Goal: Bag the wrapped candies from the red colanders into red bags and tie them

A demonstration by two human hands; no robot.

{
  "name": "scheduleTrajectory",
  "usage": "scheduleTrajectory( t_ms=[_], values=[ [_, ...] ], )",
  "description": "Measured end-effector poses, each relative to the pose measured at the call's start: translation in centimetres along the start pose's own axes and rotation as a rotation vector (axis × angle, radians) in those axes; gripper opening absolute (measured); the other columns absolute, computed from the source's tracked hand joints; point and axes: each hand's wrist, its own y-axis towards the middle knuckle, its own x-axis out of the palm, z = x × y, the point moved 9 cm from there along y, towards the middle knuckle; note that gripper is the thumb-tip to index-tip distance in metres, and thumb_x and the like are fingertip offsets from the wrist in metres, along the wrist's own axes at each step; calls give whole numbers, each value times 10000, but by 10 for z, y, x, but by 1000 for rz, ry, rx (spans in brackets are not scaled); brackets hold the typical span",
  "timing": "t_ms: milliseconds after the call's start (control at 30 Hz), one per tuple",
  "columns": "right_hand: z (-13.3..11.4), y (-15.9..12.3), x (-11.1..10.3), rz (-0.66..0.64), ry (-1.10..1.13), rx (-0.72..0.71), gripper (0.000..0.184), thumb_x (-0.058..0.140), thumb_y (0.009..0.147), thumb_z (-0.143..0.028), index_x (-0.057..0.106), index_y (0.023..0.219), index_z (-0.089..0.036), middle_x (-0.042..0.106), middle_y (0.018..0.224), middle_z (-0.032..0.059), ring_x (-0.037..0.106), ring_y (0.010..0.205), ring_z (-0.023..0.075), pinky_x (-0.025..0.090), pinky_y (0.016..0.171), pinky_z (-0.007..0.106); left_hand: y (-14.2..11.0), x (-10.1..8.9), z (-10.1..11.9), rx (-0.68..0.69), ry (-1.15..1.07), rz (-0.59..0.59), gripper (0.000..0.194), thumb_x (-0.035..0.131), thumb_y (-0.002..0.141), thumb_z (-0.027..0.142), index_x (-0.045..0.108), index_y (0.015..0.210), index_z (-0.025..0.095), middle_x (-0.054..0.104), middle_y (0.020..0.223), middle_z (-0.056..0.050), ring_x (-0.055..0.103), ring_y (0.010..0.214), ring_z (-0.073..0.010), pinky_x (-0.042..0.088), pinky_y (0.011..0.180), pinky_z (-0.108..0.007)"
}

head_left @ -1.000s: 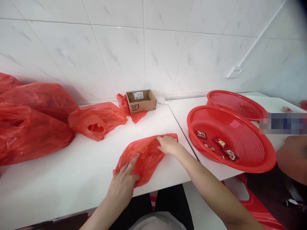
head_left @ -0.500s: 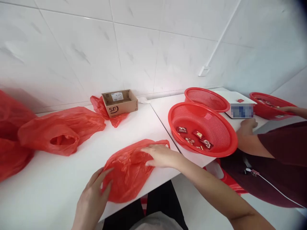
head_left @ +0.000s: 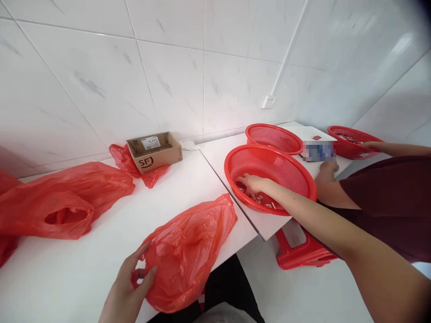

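The left hand [head_left: 131, 280], fingers loosely curled and parted, touches the edge of the red plastic bag [head_left: 188, 251] on the white table [head_left: 97, 269]. The right hand [head_left: 252, 183] reaches into the near red basket [head_left: 286, 166] among small wrapped snacks [head_left: 258, 198]; whether it grips one, I cannot tell.

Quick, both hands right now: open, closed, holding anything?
Left hand: partly open, fingers at the edge of the red bag.
Right hand: inside the front basket; grip cannot be told.
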Motion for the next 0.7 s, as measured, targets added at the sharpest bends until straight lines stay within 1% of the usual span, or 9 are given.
scheduleTrajectory(
  t_ms=[67,133,167,267,367,467,567,633,700],
  values=[
    [1,-2,10,-55,46,-2,230,605,864,-238,659,1085,-208,696,915,102,639,667,193,450,634,309,-1,-1,-3,-21,-20,4,722,645,709,593,503,1352,298,613,1166,-50,617,702,-170,548,695,-335],
    [3,0,11,-76,89,-11,149,553,888,-224,667,978,-192,687,825,88,628,642,184,446,628,305,-3,-1,-2,-31,-29,-2,738,640,708,604,486,1365,303,606,1180,-46,614,715,-170,543,704,-332],
    [5,3,9,-77,113,-27,122,564,873,-201,663,943,-193,685,826,77,628,652,178,446,631,294,-4,-1,-1,-32,-32,-1,741,636,709,611,485,1365,303,602,1187,-45,611,718,-169,540,707,-330],
    [14,13,-9,-37,188,-76,92,586,834,-164,625,907,-204,679,916,49,629,697,154,453,627,252,-6,-2,3,-24,-38,29,725,621,718,615,497,1359,302,598,1194,-40,590,704,-158,529,717,-330],
    [29,21,-30,61,264,-90,93,480,914,-250,558,947,-211,659,995,44,627,731,135,466,611,223,-8,-1,7,-20,-50,54,718,628,706,613,526,1339,289,601,1194,-35,560,657,-140,520,701,-327],
    [35,23,-39,146,298,-78,154,404,956,-309,518,993,-211,654,983,53,615,715,131,468,605,222,-9,4,16,-16,-85,63,707,625,719,595,524,1343,276,605,1192,-33,540,659,-133,511,705,-321],
    [29,21,-30,163,291,-57,169,532,900,-346,542,991,-203,658,982,73,616,712,153,462,600,240,-10,9,26,-11,-110,65,686,614,736,586,524,1338,271,607,1173,-30,525,658,-127,500,707,-315],
    [21,20,-17,134,287,-60,249,676,798,-346,579,975,-199,667,959,76,626,729,175,462,612,251,-11,10,30,-10,-108,67,687,610,736,591,523,1337,269,603,1160,-31,518,646,-125,490,673,-309],
    [15,18,-4,95,290,-72,316,759,712,-318,613,964,-194,676,909,73,637,729,191,464,623,264,-13,10,30,-13,-93,66,692,600,740,598,515,1343,269,596,1157,-34,518,644,-127,477,648,-307]
  ],
)
